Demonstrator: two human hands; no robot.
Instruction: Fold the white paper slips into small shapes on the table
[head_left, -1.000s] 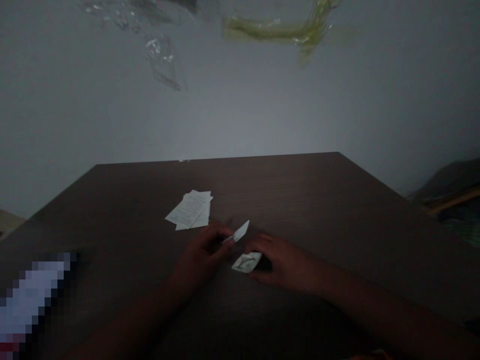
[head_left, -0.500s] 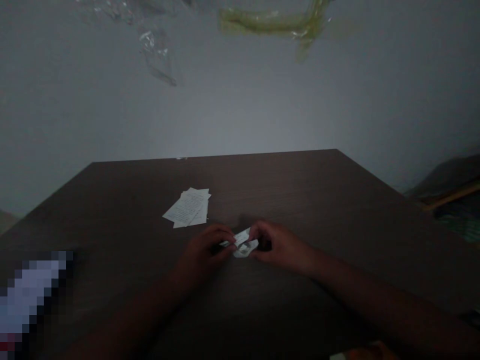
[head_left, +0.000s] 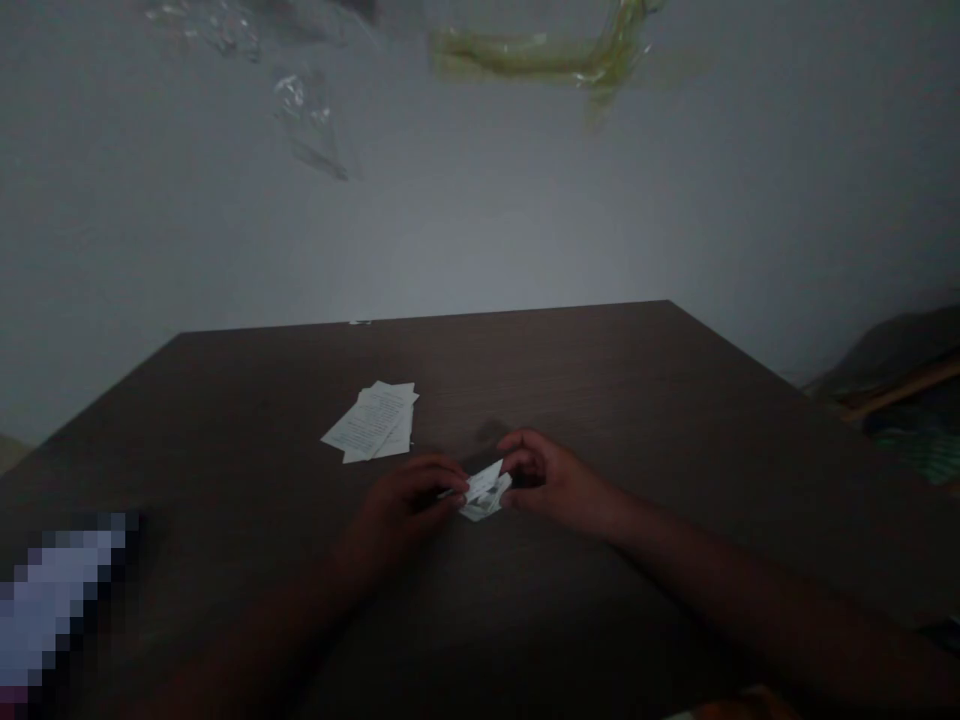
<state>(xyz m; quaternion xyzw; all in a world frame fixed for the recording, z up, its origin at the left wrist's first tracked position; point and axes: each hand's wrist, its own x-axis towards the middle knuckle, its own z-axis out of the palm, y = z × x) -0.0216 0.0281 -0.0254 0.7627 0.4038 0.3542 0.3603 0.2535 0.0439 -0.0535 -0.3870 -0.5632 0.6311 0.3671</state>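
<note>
A small piece of folded white paper [head_left: 486, 490] sits just above the table, with creased flaps standing up. My left hand [head_left: 409, 505] pinches its left end between thumb and fingers. At the paper's right edge is my right hand [head_left: 555, 480], its thumb and fingers parted and the index finger raised. The fingertips are close to the flap; in the dim light I cannot tell if they touch it. Beyond my left hand, several printed paper sheets [head_left: 371, 422] lie in an overlapping, fanned pile.
The dark wooden table [head_left: 585, 370] stands against a grey wall [head_left: 510, 220] bearing yellow tape [head_left: 525, 58] and clear plastic [head_left: 311, 110]. A blurred-out bright object [head_left: 60, 590] lies at the left front. Something orange [head_left: 739, 705] shows at the bottom edge.
My right hand has loosened from the paper's right side, with its index finger lifting. The paper's flaps have shifted and stand more upright. My left hand keeps its pinch.
</note>
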